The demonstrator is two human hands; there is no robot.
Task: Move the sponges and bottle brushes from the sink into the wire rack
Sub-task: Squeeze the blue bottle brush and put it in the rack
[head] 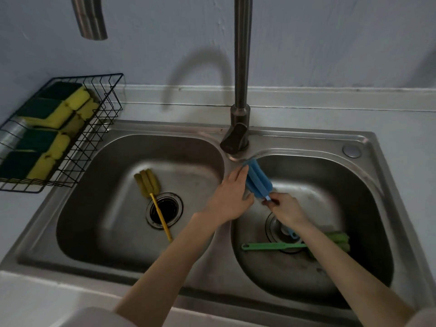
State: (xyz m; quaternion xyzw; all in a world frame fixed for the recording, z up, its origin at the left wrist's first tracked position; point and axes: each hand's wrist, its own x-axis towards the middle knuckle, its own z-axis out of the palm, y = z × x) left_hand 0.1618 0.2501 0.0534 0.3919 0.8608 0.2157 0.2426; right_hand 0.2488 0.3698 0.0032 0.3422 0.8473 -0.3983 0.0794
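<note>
A blue bottle brush (258,179) is held over the divider between the two sink bowls. My right hand (286,210) grips its thin handle just below the foam head. My left hand (230,197) wraps the left side of the blue foam head. A yellow bottle brush (151,187) lies in the left bowl, its handle across the drain (164,210). On the right bowl's floor lies a green bottle brush (271,246), partly hidden by my right forearm. The black wire rack (99,128) at the left holds several yellow-and-green sponges (59,107).
The tall steel faucet (240,90) rises behind the divider, just beyond the blue brush. The steel double sink (368,147) is set in a pale counter. A metal tube (89,17) hangs at the top left. A round plug (351,151) sits on the sink's right corner.
</note>
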